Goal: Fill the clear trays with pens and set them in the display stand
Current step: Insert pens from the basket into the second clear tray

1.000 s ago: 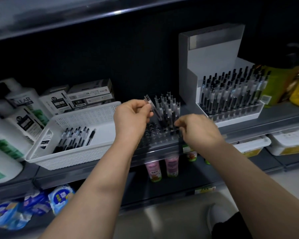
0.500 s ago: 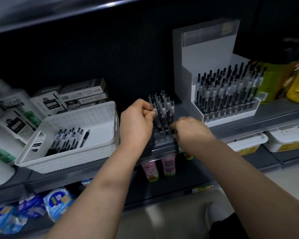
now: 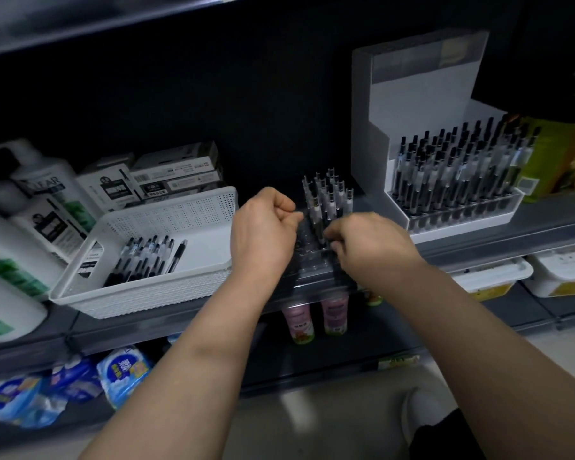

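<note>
Along the front edge of the shelf (image 3: 512,234), about midway, sits the clear tray (image 3: 312,263), and I have both hands at it. Upright pens (image 3: 329,194) fill its back rows; the front rows show bare slots. My left hand (image 3: 263,234) is balled at the tray's left side, thumb against forefinger, just beside one dark pen (image 3: 316,217) standing ahead of the rest. I cannot tell whether it pinches that pen. My right hand (image 3: 372,247) is curled over the tray's front right, fingertips near the same pen's lower end, and its grip is hidden too. Toward the shelf's left end a white basket (image 3: 166,214) holds loose pens (image 3: 146,257). At the right end the display stand (image 3: 412,94) carries a full tray (image 3: 462,217).
</note>
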